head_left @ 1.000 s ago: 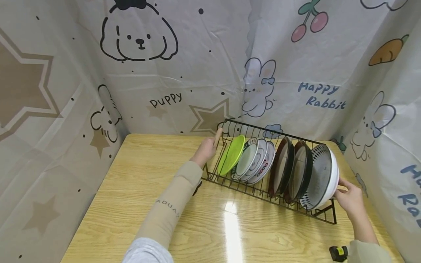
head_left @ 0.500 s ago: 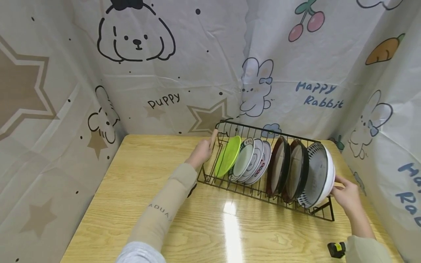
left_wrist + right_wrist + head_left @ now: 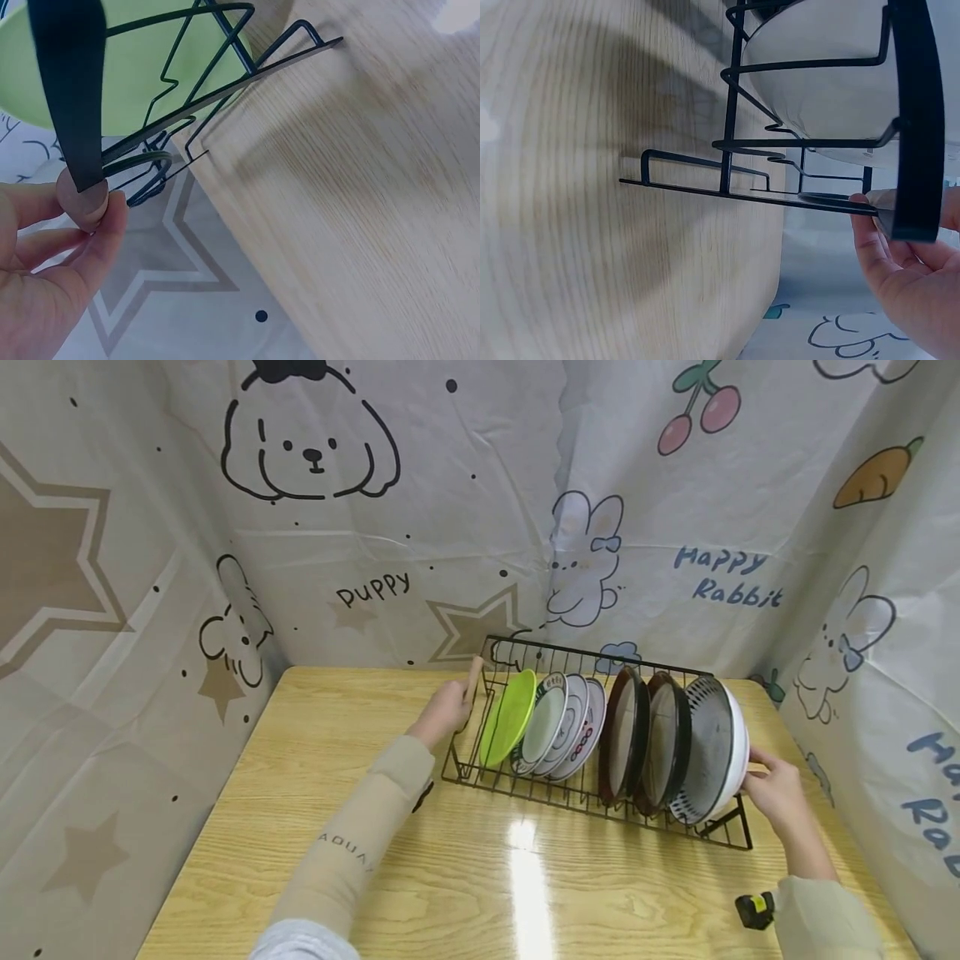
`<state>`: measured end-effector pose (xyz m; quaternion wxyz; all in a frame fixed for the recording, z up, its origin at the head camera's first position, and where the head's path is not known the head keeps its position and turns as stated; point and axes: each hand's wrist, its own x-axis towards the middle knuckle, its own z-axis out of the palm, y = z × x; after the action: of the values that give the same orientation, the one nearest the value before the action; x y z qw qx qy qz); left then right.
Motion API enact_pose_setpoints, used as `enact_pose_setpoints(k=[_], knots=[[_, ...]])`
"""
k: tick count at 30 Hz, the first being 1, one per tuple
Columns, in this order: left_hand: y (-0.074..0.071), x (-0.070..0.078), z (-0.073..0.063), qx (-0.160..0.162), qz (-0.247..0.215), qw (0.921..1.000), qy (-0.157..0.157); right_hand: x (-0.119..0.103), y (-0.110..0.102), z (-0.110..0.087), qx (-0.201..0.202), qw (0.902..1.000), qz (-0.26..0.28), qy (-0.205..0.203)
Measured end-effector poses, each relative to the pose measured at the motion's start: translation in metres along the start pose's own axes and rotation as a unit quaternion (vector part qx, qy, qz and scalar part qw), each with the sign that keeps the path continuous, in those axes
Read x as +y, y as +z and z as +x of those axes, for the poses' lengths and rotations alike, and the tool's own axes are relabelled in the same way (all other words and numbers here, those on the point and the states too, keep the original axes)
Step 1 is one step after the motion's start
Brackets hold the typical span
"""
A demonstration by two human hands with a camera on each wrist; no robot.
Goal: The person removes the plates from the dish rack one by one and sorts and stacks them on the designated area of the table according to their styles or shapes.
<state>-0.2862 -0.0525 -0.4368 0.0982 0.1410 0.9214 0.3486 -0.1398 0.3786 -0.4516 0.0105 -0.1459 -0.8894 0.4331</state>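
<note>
The right hand (image 3: 777, 789) grips the right end of the dish rack (image 3: 920, 112) on the table (image 3: 615, 885). Plates (image 3: 545, 727) and a bowl (image 3: 708, 752) lean in it. The left hand (image 3: 442, 710) pinches the left end. Behind hangs a printed curtain (image 3: 465, 535).

And here's the long black wire dish rack (image 3: 585, 811), slanting across the pale wooden tabletop (image 3: 300, 760), my left hand (image 3: 442, 710) gripping one end, my right hand (image 3: 777, 787) at the other! All on edge inside: a lime-green plate (image 3: 508, 718) at far left, three white patterned plates (image 3: 587, 743), two dark-rimmed brown plates (image 3: 622, 735), then a big white bowl (image 3: 707, 756).
</note>
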Motion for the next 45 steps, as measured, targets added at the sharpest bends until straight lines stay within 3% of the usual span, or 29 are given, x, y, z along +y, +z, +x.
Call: enact_pose_setpoints(k=[7,15,20,45], knots=[[-0.005,-0.007,-0.003,0.0,0.002,0.9999,-0.012,-0.005,0.004,0.008,0.002,0.9999,-0.002,-0.015],[-0.014,-0.017,-0.009,0.016,0.012,0.9998,0.009,-0.014,0.012,0.02,0.008,0.9989,-0.034,-0.033],[-0.019,-0.023,-0.013,0.018,0.0,0.9998,0.003,-0.021,0.016,0.026,-0.003,0.9985,-0.042,-0.035],[-0.038,-0.053,-0.024,0.037,-0.012,0.9992,-0.007,-0.046,0.038,0.048,-0.034,0.9977,-0.023,-0.054]])
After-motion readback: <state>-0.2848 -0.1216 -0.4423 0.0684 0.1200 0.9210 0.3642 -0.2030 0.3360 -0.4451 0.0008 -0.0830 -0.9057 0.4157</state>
